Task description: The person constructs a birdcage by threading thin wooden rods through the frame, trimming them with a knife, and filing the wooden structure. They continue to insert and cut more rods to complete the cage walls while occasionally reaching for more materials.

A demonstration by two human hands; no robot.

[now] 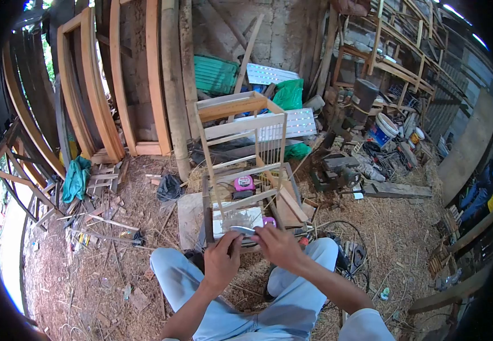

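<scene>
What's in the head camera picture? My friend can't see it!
A person's left hand and right hand hold a thin grey object near a wooden frame. Wood scraps litter the ground around.

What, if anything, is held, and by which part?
A thin grey piece, kind unclear: one end in the left hand, the other in the right hand.
</scene>
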